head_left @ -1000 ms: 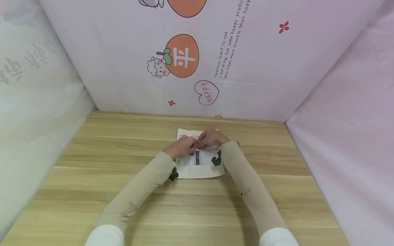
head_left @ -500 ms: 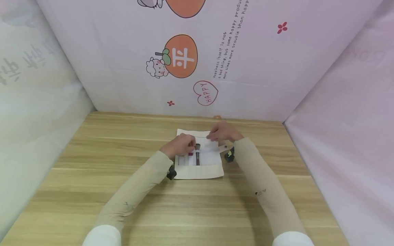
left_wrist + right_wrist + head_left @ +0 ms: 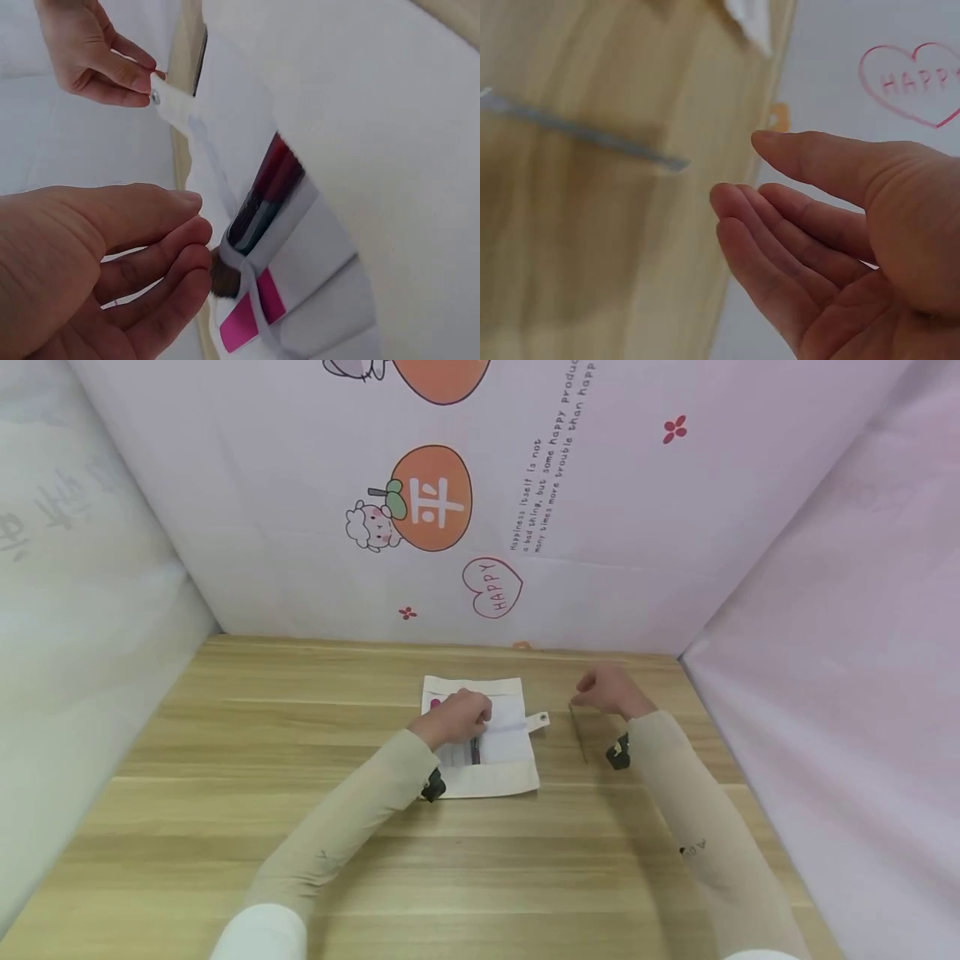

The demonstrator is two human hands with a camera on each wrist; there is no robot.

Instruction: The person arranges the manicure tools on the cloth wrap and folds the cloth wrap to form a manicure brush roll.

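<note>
A white cloth roll-up pouch (image 3: pixel 504 781) lies spread on the table. A makeup brush (image 3: pixel 264 191) with a dark red handle sits under its elastic band, beside a pink-ended item (image 3: pixel 252 311). My left hand (image 3: pixel 459 717) hovers over the brush, its fingers loosely bent; the left wrist view shows nothing between thumb and fingers. To the right of the pouch, a thin grey rod (image 3: pixel 592 135) lies on the wood. My right hand (image 3: pixel 609 689) is near the rod's far end; in the right wrist view its thumb and fingers (image 3: pixel 761 259) stand apart, with nothing held.
The pouch's snap strap (image 3: pixel 538 721) sticks out to the right, between pouch and rod. The wooden table (image 3: pixel 450 877) ends at a printed cloth wall (image 3: pixel 600 568) behind the hands. More pale cloth hangs at both sides.
From beside the left hand over the pouch, my right hand has moved right, past the strap. The thin rod now shows on the table there. My left hand stays over the brush.
</note>
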